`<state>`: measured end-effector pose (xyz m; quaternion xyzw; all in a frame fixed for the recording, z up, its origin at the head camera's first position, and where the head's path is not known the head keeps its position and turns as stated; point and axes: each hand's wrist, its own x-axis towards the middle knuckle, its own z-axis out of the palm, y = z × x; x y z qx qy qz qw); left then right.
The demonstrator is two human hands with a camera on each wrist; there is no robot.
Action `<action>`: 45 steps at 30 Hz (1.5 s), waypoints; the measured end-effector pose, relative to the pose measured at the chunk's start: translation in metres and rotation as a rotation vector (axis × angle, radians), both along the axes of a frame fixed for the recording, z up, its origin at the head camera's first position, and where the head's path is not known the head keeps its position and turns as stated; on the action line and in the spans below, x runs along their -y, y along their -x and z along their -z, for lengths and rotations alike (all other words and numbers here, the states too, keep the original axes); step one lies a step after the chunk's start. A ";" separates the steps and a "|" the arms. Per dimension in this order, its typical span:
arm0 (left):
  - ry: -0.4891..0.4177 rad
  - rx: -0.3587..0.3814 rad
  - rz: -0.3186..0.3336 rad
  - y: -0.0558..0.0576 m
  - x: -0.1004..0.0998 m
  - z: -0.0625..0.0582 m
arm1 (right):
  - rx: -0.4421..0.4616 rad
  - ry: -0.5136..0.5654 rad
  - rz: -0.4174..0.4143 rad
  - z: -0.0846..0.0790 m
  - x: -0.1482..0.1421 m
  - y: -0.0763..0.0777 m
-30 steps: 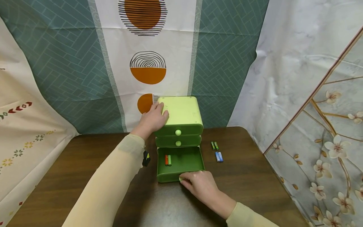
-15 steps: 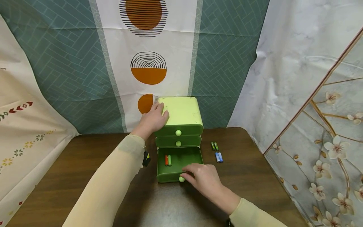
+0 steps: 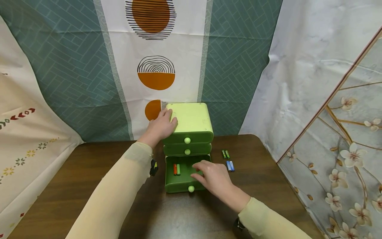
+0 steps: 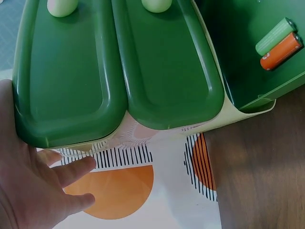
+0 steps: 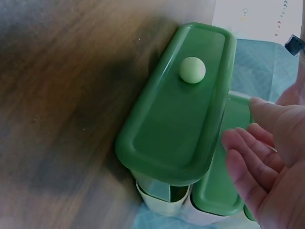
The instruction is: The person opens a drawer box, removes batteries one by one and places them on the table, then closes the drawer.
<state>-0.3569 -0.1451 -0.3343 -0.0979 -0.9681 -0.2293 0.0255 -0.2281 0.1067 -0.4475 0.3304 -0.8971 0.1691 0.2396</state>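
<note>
A small green drawer cabinet [image 3: 191, 116] with a pale yellow-green top stands on the table. Its bottom drawer [image 3: 179, 188] is pulled out, while the two drawers above it are closed. Inside lie a red battery [image 3: 175, 169] and a light green battery [image 3: 178, 169], side by side at the left. My left hand [image 3: 161, 126] rests on the cabinet's top left edge, thumb on top and fingers down the side in the left wrist view. Over the right part of the open drawer hovers my right hand [image 3: 213, 176], fingers loosely bent and holding nothing, apart from the round knob [image 3: 191, 189].
On the table [image 3: 256, 186], right of the cabinet, lie two green batteries [image 3: 225, 154] and, nearer me, two blue batteries [image 3: 230, 166]. Patterned cloth [image 3: 232, 66] hangs behind the table and along both sides.
My right hand has let go of the bottom drawer's knob and risen up and forward over the open drawer. The left hand stays put on the cabinet.
</note>
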 end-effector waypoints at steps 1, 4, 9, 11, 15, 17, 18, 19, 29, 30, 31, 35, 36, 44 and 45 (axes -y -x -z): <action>0.001 -0.002 -0.001 0.000 0.000 0.000 | -0.002 -0.011 0.005 0.000 0.001 0.002; 0.002 -0.005 -0.003 0.001 0.000 0.001 | 0.005 -0.032 0.013 0.000 0.004 0.007; 0.003 -0.003 -0.007 0.001 0.001 0.003 | 0.033 -0.064 0.026 0.000 0.012 0.017; 0.003 -0.003 -0.008 0.001 0.001 0.003 | 0.053 -0.076 0.029 0.000 0.015 0.021; 0.002 -0.002 -0.011 0.001 0.000 0.003 | 0.110 -0.104 0.034 0.000 0.021 0.027; 0.004 -0.002 -0.011 0.001 0.000 0.003 | 0.141 -0.116 0.037 0.000 0.024 0.029; 0.004 -0.002 -0.011 0.000 -0.001 0.003 | 0.157 -0.122 0.040 0.001 0.025 0.030; 0.005 -0.002 -0.011 0.000 -0.001 0.002 | 0.172 -0.130 0.045 0.001 0.026 0.031; -0.016 -0.002 -0.010 -0.003 -0.001 0.002 | 0.247 -0.176 0.061 0.007 0.039 0.040; -0.018 -0.001 -0.010 -0.003 -0.001 0.002 | 0.250 -0.177 0.058 0.007 0.040 0.041; -0.018 -0.001 -0.011 -0.003 -0.001 0.002 | 0.254 -0.177 0.055 0.008 0.041 0.042; -0.020 0.000 -0.013 -0.004 0.000 0.001 | 0.274 -0.185 0.048 0.009 0.045 0.046; -0.019 -0.001 -0.014 -0.003 0.000 0.002 | 0.280 -0.190 0.047 0.010 0.046 0.047; -0.027 0.003 -0.011 -0.003 0.000 0.001 | 0.333 -0.264 0.077 0.012 0.054 0.050; -0.027 0.004 -0.011 -0.003 0.000 0.001 | 0.336 -0.269 0.081 0.012 0.055 0.051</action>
